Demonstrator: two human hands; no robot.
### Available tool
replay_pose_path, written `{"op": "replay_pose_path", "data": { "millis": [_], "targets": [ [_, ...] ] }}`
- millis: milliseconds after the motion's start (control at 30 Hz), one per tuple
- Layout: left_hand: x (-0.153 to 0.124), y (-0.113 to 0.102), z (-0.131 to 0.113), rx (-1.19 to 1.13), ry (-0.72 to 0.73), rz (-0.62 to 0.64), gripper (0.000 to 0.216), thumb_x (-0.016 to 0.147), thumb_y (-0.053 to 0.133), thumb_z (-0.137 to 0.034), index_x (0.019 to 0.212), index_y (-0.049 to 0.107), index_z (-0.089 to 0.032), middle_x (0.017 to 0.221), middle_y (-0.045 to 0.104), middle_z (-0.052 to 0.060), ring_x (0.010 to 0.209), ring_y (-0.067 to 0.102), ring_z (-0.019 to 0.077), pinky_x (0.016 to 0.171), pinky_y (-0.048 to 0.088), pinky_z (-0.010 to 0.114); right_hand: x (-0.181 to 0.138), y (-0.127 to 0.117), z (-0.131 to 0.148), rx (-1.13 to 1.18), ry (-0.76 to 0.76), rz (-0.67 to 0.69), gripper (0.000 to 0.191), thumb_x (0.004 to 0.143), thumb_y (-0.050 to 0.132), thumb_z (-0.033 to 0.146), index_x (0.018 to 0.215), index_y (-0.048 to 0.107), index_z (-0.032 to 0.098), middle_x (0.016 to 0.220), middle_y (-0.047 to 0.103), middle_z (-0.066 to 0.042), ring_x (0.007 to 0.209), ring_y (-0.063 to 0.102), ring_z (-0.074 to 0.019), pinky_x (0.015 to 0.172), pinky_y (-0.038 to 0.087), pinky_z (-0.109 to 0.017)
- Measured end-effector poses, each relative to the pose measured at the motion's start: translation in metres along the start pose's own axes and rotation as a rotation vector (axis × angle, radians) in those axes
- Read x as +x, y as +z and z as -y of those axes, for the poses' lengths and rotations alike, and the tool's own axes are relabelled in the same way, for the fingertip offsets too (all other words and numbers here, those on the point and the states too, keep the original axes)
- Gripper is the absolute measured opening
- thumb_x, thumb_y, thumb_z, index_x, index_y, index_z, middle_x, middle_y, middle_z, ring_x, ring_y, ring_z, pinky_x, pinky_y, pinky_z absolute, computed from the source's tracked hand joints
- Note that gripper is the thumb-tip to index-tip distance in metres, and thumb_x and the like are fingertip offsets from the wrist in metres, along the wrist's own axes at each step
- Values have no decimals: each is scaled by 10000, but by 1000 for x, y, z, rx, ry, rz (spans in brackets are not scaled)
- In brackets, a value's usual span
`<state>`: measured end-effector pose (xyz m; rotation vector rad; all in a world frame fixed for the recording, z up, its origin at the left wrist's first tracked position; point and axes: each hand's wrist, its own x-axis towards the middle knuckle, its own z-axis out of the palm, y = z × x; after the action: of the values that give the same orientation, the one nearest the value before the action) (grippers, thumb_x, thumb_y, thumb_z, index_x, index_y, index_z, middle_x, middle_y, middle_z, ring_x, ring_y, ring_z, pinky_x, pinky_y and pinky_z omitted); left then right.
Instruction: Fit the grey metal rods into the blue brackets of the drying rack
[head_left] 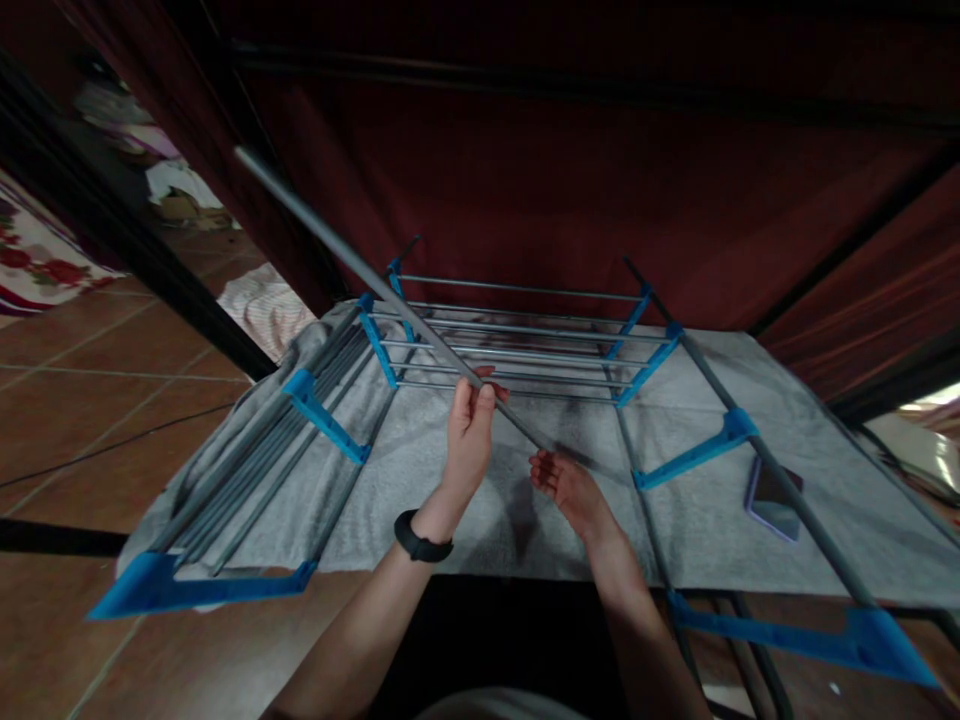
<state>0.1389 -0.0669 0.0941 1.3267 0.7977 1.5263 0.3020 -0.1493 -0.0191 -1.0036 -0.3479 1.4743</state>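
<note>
My left hand, with a black band on its wrist, is closed round a long grey tube. The tube slants from the upper left down toward my right hand. That hand is palm up with loosely curled fingers, close to the tube's lower end; whether it touches the tube I cannot tell. Around both hands stands a partly assembled rack of grey rods and blue plastic brackets. Its far section has several crossbars fitted between brackets. More loose rods lie bunched along the left side, beside a blue bracket.
A grey cloth covers the surface under the rack. On its right lies a phone near a side rod. Blue brackets jut out at the front right. Dark red curtains hang behind, and tiled floor shows at left.
</note>
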Motion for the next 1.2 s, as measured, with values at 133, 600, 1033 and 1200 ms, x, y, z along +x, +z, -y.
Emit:
{"op": "replay_pose_path", "data": {
  "millis": [133, 600, 1033, 1200],
  "targets": [
    [10, 2, -24, 50, 136, 45, 391, 1051, 540, -496, 1360, 603, -265, 940, 687, 15, 858, 646, 148, 833, 533, 294, -6, 6, 2, -57, -122, -54, 214, 769, 796, 327, 939, 751, 206, 940, 793, -64, 803, 730, -176, 770, 610, -311],
    [-3, 11, -20, 584, 460, 378, 367, 1083, 488, -404, 1345, 671, -224, 1068, 713, 84, 989, 631, 222, 892, 518, 358, -21, 17, 25, -171, -318, -161, 290, 717, 813, 385, 942, 769, 207, 971, 791, -73, 850, 693, -184, 809, 561, -328],
    [-20, 3, 21, 772, 415, 496, 334, 1076, 502, -350, 1356, 664, -265, 1028, 677, 68, 996, 642, 233, 853, 548, 362, -38, 29, 52, -135, -459, -265, 279, 737, 832, 373, 957, 748, 223, 949, 780, -38, 861, 701, -174, 839, 559, -339],
    [-22, 1, 29, 851, 444, 541, 326, 1068, 520, -304, 1361, 653, -254, 1039, 670, 70, 984, 629, 230, 840, 547, 354, -53, 35, 84, -6, -628, -307, 325, 781, 810, 398, 1055, 703, 258, 985, 772, -11, 913, 719, -166, 880, 569, -348]
  ]
}}
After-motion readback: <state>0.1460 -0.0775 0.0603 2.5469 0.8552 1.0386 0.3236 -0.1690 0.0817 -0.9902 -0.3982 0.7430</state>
